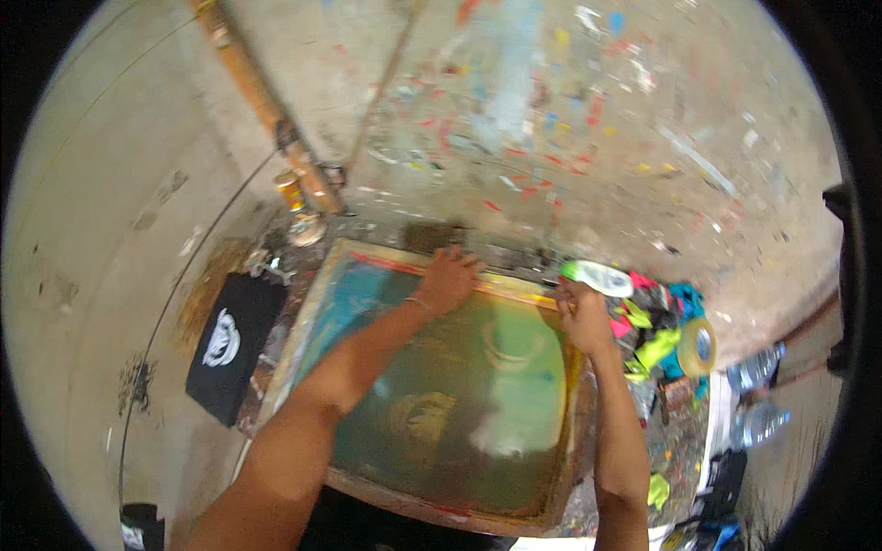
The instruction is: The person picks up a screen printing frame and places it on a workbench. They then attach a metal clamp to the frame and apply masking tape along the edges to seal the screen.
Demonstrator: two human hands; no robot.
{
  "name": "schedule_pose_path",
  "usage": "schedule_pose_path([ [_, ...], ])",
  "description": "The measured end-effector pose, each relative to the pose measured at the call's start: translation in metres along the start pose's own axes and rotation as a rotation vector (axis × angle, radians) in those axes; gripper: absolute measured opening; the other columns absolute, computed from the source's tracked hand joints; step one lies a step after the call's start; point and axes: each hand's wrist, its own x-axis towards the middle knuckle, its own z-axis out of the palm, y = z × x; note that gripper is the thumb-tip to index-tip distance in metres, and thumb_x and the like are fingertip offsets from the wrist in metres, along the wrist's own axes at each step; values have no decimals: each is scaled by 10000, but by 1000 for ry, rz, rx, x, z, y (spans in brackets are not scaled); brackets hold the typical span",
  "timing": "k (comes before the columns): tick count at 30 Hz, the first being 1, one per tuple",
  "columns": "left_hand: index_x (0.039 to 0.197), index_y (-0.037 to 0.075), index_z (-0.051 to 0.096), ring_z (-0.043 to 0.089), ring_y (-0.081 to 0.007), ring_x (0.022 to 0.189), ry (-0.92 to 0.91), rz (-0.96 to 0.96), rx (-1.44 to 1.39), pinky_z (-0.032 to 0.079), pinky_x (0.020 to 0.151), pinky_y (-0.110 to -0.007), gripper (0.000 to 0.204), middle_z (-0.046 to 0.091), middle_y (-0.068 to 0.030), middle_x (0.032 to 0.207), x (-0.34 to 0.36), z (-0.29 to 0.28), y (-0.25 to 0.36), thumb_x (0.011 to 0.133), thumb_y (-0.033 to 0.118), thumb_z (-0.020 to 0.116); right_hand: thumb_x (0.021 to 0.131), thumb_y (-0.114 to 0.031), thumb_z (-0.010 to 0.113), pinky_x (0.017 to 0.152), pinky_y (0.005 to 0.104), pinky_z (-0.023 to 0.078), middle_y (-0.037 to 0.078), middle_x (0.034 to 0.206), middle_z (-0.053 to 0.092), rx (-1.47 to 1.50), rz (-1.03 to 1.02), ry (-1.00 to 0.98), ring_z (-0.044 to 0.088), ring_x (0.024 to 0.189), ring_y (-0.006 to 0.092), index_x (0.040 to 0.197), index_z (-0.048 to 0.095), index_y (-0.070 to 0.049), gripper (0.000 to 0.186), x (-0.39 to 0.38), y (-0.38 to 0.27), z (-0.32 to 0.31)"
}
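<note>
A screen printing frame [401, 496] with a wooden border and a greenish, stained mesh lies before me, with faint emblem shapes on the mesh. My left hand [447, 280] is on the far rail near its middle, its fingers bent over the edge. At the far right corner, my right hand [582, 314] is closed; what its fingers pinch there is hidden. Between the two hands runs a shiny yellow-orange strip [517, 293] along the rail. A white bottle with a green end [599, 277] lies just beyond my right hand.
Bright cloth scraps [654, 347] and a roll of clear yellowish tape [696, 347] sit on the right. At left lies a black cloth with a white emblem [234, 351]. A can [290, 191] stands near a wooden post [248, 78]. Water bottles [759, 427] are at far right.
</note>
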Motion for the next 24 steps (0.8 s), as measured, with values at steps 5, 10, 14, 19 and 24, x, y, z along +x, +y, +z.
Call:
schedule_pose_path([
  [5, 1270, 165, 632, 518, -285, 1172, 155, -72, -112, 361, 1012, -508, 459, 641, -50, 1237, -5, 25, 8, 869, 388, 634, 791, -38, 661, 801, 421, 546, 237, 997, 699, 129, 47, -63, 680, 888, 390, 981, 721, 10, 205, 35, -74, 28],
  [10, 1299, 119, 609, 458, -345, 1281, 348, -74, -75, 281, 1120, -543, 466, 600, -81, 1322, -6, 52, 17, 898, 356, 617, 827, -100, 673, 794, 435, 553, 245, 992, 703, 162, -410, -106, 687, 902, 410, 1011, 714, 13, 220, 81, -215, 100],
  [14, 1306, 75, 592, 409, -346, 1326, 258, -194, -387, 260, 1139, -552, 465, 548, -81, 1389, -10, 44, 24, 920, 334, 600, 871, -191, 678, 864, 488, 529, 253, 1051, 693, 204, -467, -456, 664, 997, 422, 1174, 659, -16, 351, 118, -317, 190],
  [19, 1285, 66, 605, 418, -303, 1318, 232, -262, -486, 280, 1127, -515, 482, 558, -80, 1357, -8, 29, 24, 866, 301, 643, 879, -277, 702, 837, 490, 539, 262, 969, 686, 39, -547, -358, 671, 918, 432, 1198, 651, -61, 389, 140, -382, 301],
  [24, 1251, 70, 631, 431, -278, 1315, 268, -330, -524, 283, 1136, -492, 466, 576, -67, 1339, 4, 50, 35, 823, 254, 644, 888, -257, 681, 817, 524, 528, 252, 916, 670, -140, -640, -401, 658, 900, 441, 1123, 663, -61, 306, 150, -396, 348],
])
